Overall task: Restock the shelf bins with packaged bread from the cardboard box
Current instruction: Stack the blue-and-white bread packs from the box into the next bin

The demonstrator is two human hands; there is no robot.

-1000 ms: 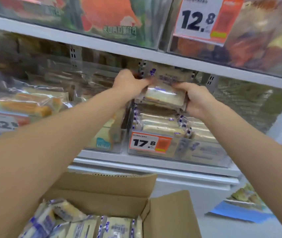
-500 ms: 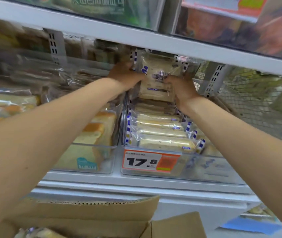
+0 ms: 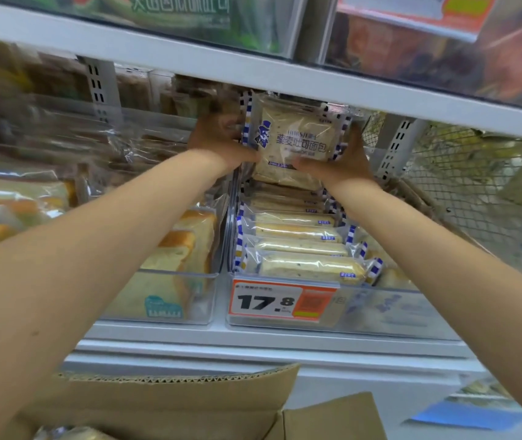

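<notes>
A packaged bread (image 3: 294,144) in a clear wrapper with blue-striped edges stands upright at the back of a clear shelf bin (image 3: 389,312) tagged 17.8. My left hand (image 3: 221,144) grips its left edge and my right hand (image 3: 345,160) grips its right edge. Several identical bread packs (image 3: 301,246) lie in a row in front of it in the same bin. The open cardboard box (image 3: 189,398) sits below the shelf at the bottom of the view, with a bit of wrapped bread showing inside at its lower left.
A neighbouring clear bin (image 3: 164,293) on the left holds sliced loaf bread. A wire basket (image 3: 475,173) stands to the right. The shelf board above (image 3: 253,74) hangs just over the held pack. A blue item (image 3: 466,417) lies on the floor, lower right.
The pack has gone from lying flat and low over the bin to standing upright deeper at the back, both hands moving up and inward with it. The camera view has tilted upward.
</notes>
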